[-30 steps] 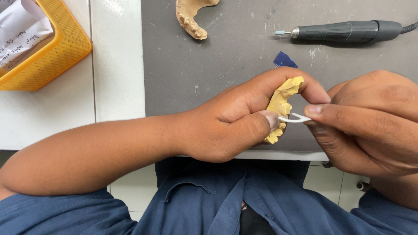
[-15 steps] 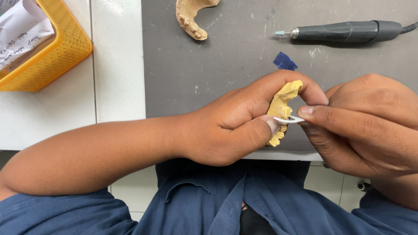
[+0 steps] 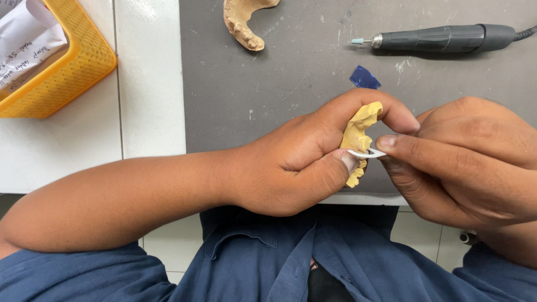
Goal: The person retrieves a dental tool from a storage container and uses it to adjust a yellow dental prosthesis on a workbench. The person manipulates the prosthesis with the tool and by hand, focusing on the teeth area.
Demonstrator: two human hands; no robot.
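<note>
My left hand (image 3: 305, 159) grips a yellow plaster dental cast (image 3: 358, 134) between thumb and fingers, just over the near edge of the grey mat (image 3: 268, 89). My right hand (image 3: 464, 162) pinches a thin white curved strip (image 3: 366, 153) and presses it against the side of the cast. Most of the cast is hidden inside my left fingers.
A second, beige dental cast (image 3: 243, 22) lies at the mat's far edge. A dark rotary handpiece (image 3: 442, 38) with a blue tip lies at the upper right. A small blue scrap (image 3: 364, 78) sits beyond my hands. A yellow basket (image 3: 67, 72) with paper stands at the left.
My right hand shifted slightly left and back with the white strip along the cast; my left hand holds the cast nearly still.
</note>
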